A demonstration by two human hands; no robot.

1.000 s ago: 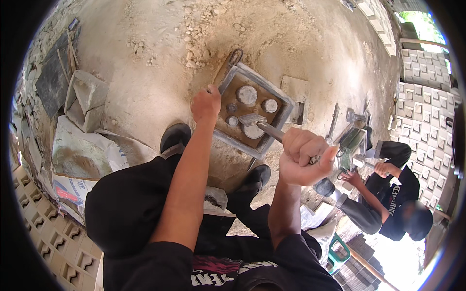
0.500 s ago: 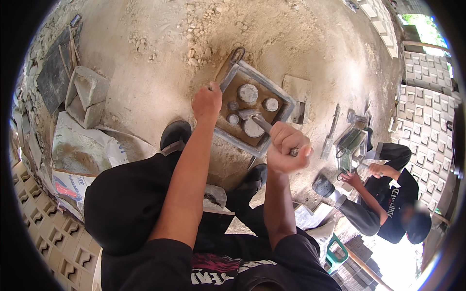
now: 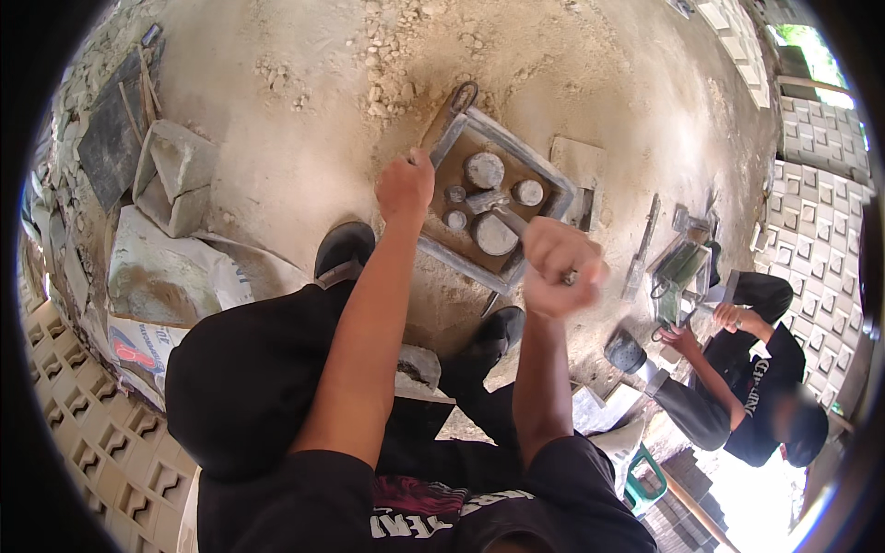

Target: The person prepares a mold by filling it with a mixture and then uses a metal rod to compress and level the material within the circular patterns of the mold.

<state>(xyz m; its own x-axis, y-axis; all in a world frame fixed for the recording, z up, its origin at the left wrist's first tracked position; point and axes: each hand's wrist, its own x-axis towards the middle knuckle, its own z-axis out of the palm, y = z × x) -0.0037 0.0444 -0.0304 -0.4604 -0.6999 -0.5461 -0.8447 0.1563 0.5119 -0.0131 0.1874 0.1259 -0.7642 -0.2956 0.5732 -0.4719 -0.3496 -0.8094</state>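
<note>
Between my feet and the rubble lies a square grey mould frame [image 3: 523, 148], tilted like a diamond in view. Inside is a brown surface bearing several round grey discs [image 3: 484, 170] of different sizes. My right hand [image 3: 560, 269], slightly blurred, is closed round the handle of a hammer [image 3: 486, 200]. The hammer's head is over the discs near the frame's middle; whether it touches one I cannot tell. At the frame's left corner my left hand [image 3: 406, 189] is closed on a thin bar [image 3: 435, 124] that runs toward a metal loop [image 3: 465, 96]. The bar's lower end is hidden in the fist.
A co-worker [image 3: 751, 396] sits at the right, hands at another mould [image 3: 680, 265]. Rubble [image 3: 392, 78] lies beyond the frame. Broken concrete pieces [image 3: 173, 175] and a sack [image 3: 175, 276] are at the left. A long metal bar [image 3: 643, 247] lies right of the frame.
The whole view has shifted slightly. My right hand and the hammer have moved a little farther from me over the discs. My left hand keeps its grip.
</note>
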